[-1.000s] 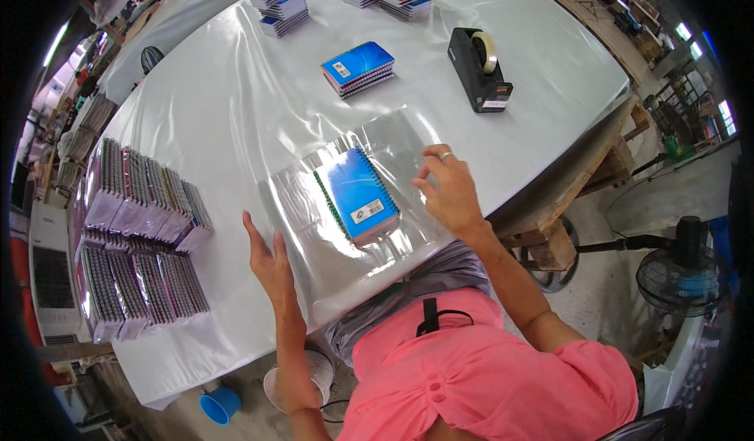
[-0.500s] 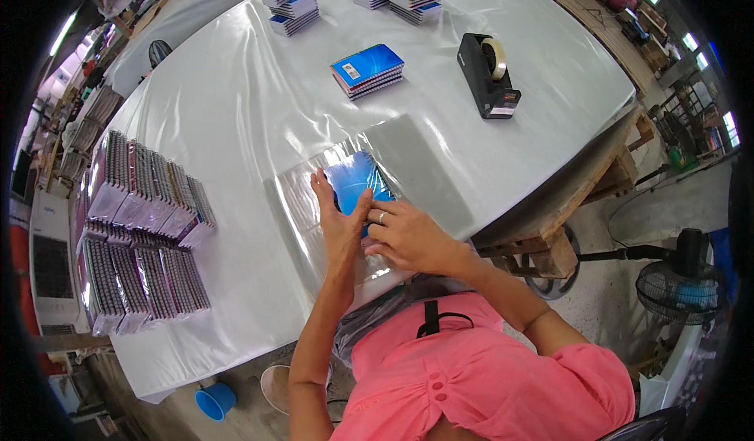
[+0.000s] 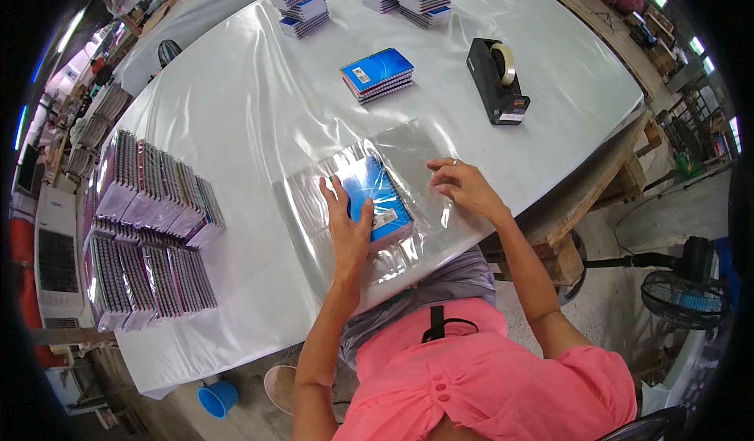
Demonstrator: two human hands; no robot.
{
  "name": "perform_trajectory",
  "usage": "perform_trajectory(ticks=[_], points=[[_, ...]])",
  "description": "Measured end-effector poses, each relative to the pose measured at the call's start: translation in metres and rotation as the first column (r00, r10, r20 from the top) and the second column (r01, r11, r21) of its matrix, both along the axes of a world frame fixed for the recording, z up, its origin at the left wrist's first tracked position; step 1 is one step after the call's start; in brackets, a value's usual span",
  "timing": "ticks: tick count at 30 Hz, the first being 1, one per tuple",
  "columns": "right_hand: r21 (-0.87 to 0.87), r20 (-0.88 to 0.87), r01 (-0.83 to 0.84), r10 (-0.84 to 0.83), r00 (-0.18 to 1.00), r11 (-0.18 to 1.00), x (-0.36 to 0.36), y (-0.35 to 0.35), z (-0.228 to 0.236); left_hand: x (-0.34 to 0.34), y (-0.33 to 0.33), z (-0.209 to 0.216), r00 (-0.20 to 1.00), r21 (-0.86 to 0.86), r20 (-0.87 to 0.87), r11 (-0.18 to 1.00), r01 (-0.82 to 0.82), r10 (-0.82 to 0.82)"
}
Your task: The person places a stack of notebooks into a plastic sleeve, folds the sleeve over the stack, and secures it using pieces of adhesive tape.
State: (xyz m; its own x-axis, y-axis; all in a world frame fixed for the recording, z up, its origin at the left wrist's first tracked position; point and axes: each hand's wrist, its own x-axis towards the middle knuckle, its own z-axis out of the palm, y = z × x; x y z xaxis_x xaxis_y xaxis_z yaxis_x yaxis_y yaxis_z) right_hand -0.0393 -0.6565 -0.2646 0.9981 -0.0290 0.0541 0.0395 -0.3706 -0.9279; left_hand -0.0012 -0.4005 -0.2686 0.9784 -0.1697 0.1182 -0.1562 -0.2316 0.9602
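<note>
A small stack of blue-covered spiral notebooks (image 3: pixel 367 180) lies on a sheet of clear plastic film (image 3: pixel 306 197) at the table's near edge. Shiny film also shows around its near end; whether it covers the top cannot be made out. My left hand (image 3: pixel 349 225) rests on the stack's left side, thumb over the cover and fingers spread. To the right, my right hand (image 3: pixel 467 188) is over the film, apart from the notebooks. Its fingers are bent and separated, with nothing visible held in them.
Another blue notebook stack (image 3: pixel 378 73) lies farther back, beside a black tape dispenser (image 3: pixel 495 84). Taller notebook piles (image 3: pixel 302 5) stand at the far edge. Film-wrapped notebook bundles (image 3: pixel 149 237) are stacked at left. A fan (image 3: pixel 683 292) and a blue bucket (image 3: pixel 217 398) are off the table.
My right hand has moved off the notebooks to the right, onto the film, uncovering the near end of the cover. My left hand has stayed at the stack's left side.
</note>
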Motion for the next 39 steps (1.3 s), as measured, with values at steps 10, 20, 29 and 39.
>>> perform_trajectory(ticks=[10,20,29,39], points=[[-0.143,0.122,-0.522,0.538,0.834,0.841,0.178,0.050,0.050,0.000,-0.001,0.004,1.000,0.057,0.002,0.998,-0.017,0.017],[-0.267,0.636,0.072,0.120,0.762,0.961,0.129,0.066,0.009,-0.010,0.006,0.009,0.999,-0.059,-0.045,0.998,-0.007,0.004],[-0.654,0.319,-0.463,0.773,0.548,0.598,-0.083,0.063,0.018,-0.013,0.000,0.027,0.988,-0.205,-0.122,0.977,0.063,-0.089],[-0.521,0.505,-0.133,0.430,0.749,0.843,0.005,0.066,0.017,-0.003,0.005,0.006,0.994,-0.090,0.023,0.990,0.106,-0.105]])
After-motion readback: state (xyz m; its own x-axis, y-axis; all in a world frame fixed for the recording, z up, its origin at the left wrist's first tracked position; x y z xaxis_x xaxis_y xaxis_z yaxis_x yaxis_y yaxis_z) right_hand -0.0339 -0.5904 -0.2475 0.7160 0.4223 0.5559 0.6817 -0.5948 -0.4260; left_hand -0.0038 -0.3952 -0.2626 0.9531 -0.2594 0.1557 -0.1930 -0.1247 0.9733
